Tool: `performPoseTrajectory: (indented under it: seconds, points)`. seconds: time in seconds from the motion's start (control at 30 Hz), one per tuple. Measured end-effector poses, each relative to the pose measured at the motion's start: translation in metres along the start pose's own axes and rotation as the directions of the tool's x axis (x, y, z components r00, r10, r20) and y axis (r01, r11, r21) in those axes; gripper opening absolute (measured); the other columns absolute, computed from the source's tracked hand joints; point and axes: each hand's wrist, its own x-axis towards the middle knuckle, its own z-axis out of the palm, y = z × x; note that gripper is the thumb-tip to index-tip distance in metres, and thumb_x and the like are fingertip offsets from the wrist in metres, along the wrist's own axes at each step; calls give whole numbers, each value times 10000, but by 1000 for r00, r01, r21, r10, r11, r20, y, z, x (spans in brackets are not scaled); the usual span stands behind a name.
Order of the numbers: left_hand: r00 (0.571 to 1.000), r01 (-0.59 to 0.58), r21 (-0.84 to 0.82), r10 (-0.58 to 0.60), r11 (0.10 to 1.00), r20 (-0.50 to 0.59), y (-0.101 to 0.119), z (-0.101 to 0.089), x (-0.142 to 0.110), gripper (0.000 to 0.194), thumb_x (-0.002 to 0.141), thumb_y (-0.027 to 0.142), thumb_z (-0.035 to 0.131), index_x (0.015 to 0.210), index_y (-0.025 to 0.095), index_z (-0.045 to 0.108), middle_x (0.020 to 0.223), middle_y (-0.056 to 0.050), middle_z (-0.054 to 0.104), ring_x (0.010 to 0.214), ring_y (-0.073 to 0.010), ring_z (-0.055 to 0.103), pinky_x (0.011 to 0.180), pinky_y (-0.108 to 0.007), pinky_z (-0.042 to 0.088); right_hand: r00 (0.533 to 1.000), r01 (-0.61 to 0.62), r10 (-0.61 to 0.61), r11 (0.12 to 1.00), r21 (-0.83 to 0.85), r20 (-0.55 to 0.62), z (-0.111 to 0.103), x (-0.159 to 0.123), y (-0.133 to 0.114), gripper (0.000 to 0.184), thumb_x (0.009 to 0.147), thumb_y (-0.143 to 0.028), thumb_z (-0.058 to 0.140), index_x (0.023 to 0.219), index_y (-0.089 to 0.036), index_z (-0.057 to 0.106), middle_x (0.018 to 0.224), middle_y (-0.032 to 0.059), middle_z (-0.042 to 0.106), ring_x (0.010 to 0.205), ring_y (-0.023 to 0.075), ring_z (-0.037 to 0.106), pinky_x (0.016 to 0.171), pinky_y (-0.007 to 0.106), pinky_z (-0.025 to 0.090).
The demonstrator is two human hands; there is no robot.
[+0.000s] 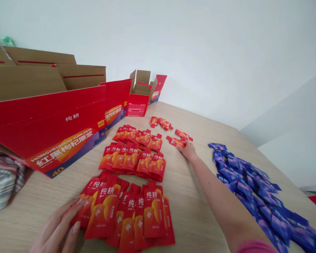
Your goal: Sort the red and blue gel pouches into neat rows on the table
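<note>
My left hand [58, 227] rests at the left edge of the nearest pile of red pouches [103, 207], fingers stretched out and touching it. These pouches are flat, with yellow-orange fruit prints and white lettering, and overlap one another. Farther off, my right hand [187, 151] reaches across the table and has its fingers closed on a red pouch [181, 144]; its fingertips are partly hidden. Another red pouch [183, 135] lies just beyond that hand. Between my hands sit overlapping rows of red pouches [131, 156], and a small loose group [160, 123] lies behind them.
On the left stand large open red cartons [76, 119] with brown inner flaps. A smaller open red box [137, 105] is at the back by the wall. Many blue pouches [247, 182] are heaped along the right. Striped cloth [4, 181] shows at far left.
</note>
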Motion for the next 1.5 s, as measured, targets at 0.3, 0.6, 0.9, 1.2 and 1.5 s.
performPoseTrajectory:
  seconds: [0.3, 0.6, 0.9, 1.2, 1.5]
  points:
    - [997, -82, 16, 82, 996, 4, 32, -12, 17, 323, 1006, 333, 393, 1264, 220, 550, 1313, -117, 571, 1196, -267, 583, 1024, -428, 500, 976, -111, 173, 920, 377, -135, 4, -130, 55, 558, 714, -321, 744, 1199, -180, 505, 1171, 164, 627, 886, 241, 655, 789, 348, 524]
    - [998, 17, -250, -32, 968, -56, 63, -37, 36, 277, 983, 384, 459, 1102, 206, 634, 1170, -88, 652, 1127, -229, 616, 1018, -394, 503, 974, -108, 224, 608, 786, -39, -55, -202, 13, 504, 585, -252, 758, 999, -257, 471, 886, 7, 673, 754, 214, 666, 610, 298, 540]
    - [871, 399, -565, -105, 722, 480, 146, -32, 88, 489, 805, 619, 595, 1058, 201, 615, 972, -65, 716, 817, -232, 685, 725, -342, 545, 931, -130, -317, 173, 976, 180, -54, -334, -70, 607, 623, -377, 825, 1100, -265, 466, 1064, 40, 750, 929, 286, 742, 768, 445, 623]
    - [802, 571, -679, -138, 461, 581, 151, -12, 92, 361, 769, 553, 676, 726, 204, 593, 747, -21, 697, 712, -199, 659, 692, -323, 544, 935, 147, -354, 302, 942, -33, -24, -358, -63, 862, 789, -337, 687, 1527, -253, 249, 1499, 131, 510, 1212, 290, 641, 853, 445, 628]
    - [809, 479, -557, -96, 678, 579, 118, -21, 133, 436, 880, 550, 435, 1025, 169, 590, 966, -104, 730, 917, -253, 708, 809, -379, 564, 971, -69, -223, 103, 992, 91, -34, -336, -32, 922, 729, -331, 730, 1528, -271, 274, 1210, 88, 712, 1043, 295, 713, 843, 505, 609]
